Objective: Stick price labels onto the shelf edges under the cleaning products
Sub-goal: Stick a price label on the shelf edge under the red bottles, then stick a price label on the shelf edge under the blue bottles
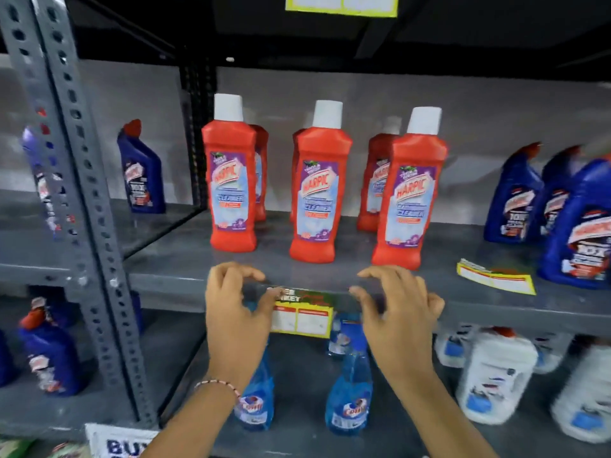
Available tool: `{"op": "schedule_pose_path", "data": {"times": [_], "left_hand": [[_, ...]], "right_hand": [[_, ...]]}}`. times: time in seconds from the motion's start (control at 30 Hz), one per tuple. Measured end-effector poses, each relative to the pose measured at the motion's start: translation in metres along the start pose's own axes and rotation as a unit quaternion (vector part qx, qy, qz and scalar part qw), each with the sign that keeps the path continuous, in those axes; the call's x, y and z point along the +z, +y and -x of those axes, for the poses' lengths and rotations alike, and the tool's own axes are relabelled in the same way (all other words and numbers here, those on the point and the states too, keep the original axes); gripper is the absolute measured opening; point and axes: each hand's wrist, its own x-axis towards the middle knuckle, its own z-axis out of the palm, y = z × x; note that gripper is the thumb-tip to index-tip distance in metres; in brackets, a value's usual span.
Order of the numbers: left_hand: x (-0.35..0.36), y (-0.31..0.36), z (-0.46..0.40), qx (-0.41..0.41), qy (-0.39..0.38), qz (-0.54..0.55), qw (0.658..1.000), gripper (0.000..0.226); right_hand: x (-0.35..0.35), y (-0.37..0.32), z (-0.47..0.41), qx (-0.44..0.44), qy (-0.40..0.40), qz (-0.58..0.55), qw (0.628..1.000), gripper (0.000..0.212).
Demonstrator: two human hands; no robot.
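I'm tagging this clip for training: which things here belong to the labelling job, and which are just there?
Job: price label on the shelf edge; left hand; right hand; spare labels; red cleaner bottles.
Just there: blue spray bottles; white jugs; dark blue bottles.

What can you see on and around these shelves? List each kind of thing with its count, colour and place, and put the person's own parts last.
Red bottles: six, red with white caps, three in front and three behind, middle shelf.
Blue bottles, right: at least three, dark blue, right end of middle shelf.
Blue bottles, left: several, dark blue with red caps, left bay.
Spray bottles: at least three, light blue, lower shelf.
White jugs: several, white with blue labels, lower shelf right.
Hanging label: one, yellow-edged, on the shelf edge between the hands.
Loose labels: a strip, yellow-edged, lying on the shelf.
Top label: one, yellow-edged, upper shelf edge.
Left hand: at the label's left end.
Right hand: at its right end.
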Motion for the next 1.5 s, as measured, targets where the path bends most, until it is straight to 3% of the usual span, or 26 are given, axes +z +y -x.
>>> {"op": "schedule_pose_path", "data": {"times": [0.07,0.13,0.23,0.33,0.43,0.53,0.67,0.73,0.8,1.0,1.13,1.27,1.4,1.5], "left_hand": [[0.004,0.010,0.003,0.032,0.002,0.013,0.999,0.028],[0.015,0.027,0.008,0.055,0.002,0.038,0.998,0.025],[0.035,0.059,0.016,0.068,-0.029,0.092,0.993,0.026],[0.069,0.095,0.032,0.054,-0.085,0.142,0.985,0.027],[0.108,0.127,0.046,-0.020,-0.155,0.175,0.972,0.022],[0.153,0.153,0.052,-0.092,-0.226,0.193,0.950,0.021],[0.206,0.190,0.050,-0.117,-0.288,0.163,0.937,0.039],[0.226,0.213,0.059,-0.116,-0.312,0.184,0.925,0.027],[0.243,0.237,0.078,-0.089,-0.330,0.175,0.923,0.011],[0.302,0.298,0.153,-0.015,-0.371,0.103,0.923,0.004],[0.332,0.318,0.175,-0.031,-0.363,0.081,0.928,0.011],[0.349,0.319,0.180,-0.034,-0.338,0.058,0.939,0.014],[0.355,0.315,0.176,0.001,-0.319,0.000,0.948,0.032],[0.351,0.314,0.169,0.020,-0.328,-0.053,0.943,0.045]], "right_hand": [[-0.023,0.037,-0.016,0.097,0.048,0.034,0.994,0.023],[-0.053,0.088,-0.042,0.236,0.055,0.137,0.961,0.027],[-0.078,0.140,-0.071,0.359,-0.096,0.242,0.896,0.032],[-0.080,0.162,-0.087,0.311,-0.127,0.110,0.935,0.015],[-0.096,0.175,-0.087,0.276,-0.105,-0.083,0.952,0.037],[-0.120,0.187,-0.077,0.231,-0.091,-0.200,0.948,0.035],[-0.159,0.201,-0.076,0.196,-0.068,-0.324,0.923,0.031],[-0.182,0.217,-0.072,0.195,-0.073,-0.356,0.911,0.030],[-0.205,0.240,-0.060,0.197,-0.085,-0.350,0.912,0.036],[-0.253,0.320,-0.025,0.232,-0.046,-0.238,0.942,0.021],[-0.261,0.354,-0.018,0.252,-0.010,-0.196,0.948,0.024],[-0.251,0.367,-0.021,0.215,0.007,-0.138,0.967,0.022],[-0.241,0.376,-0.021,0.165,0.025,-0.088,0.982,0.017],[-0.244,0.385,-0.026,0.186,0.040,-0.049,0.980,0.023]]}}
